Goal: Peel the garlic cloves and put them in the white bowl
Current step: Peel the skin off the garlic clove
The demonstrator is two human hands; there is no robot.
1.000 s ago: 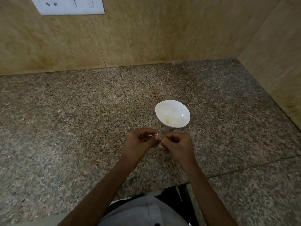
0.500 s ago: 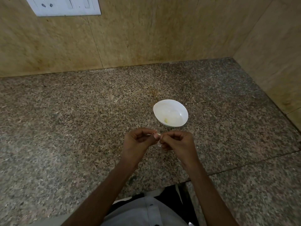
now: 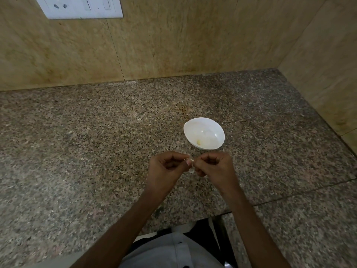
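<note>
At 6 o'clock in the view, nearest of all, a pale shirt (image 3: pixel 173 252) with dark buttons fills the bottom edge. Two bare forearms rise from either side of it and meet over the counter (image 3: pixel 77 151), a speckled grey-brown granite slab.

The left hand (image 3: pixel 166 169) is curled, its thumb and forefinger pinching the clove (image 3: pixel 191 168) from the 9 o'clock side. The right hand (image 3: pixel 216 167) is curled as well, and its fingertips pinch the same clove from the 3 o'clock side. Only a small whitish sliver of the clove shows between the two sets of fingertips (they hide the rest, so I cannot tell how much skin is on it). The other fingers of both hands are tucked toward the palms.

Just beyond, at about 1 o'clock from the hands, the bowl (image 3: pixel 195 124) stands upright on the counter, near the knuckles but not touching them. One peeled clove (image 3: pixel 198 141), pale yellow, lies inside it at 7 o'clock, against the near wall.

A dark seam (image 3: pixel 309 188) crosses the counter at 4 o'clock from the hands.

Farther back, beige wall tiles (image 3: pixel 173 45) rise behind the counter and along its right side, meeting in a corner at 1 o'clock. A white switch plate (image 3: pixel 81 6) sits on the back wall at 11 o'clock, cut off by the top edge.
</note>
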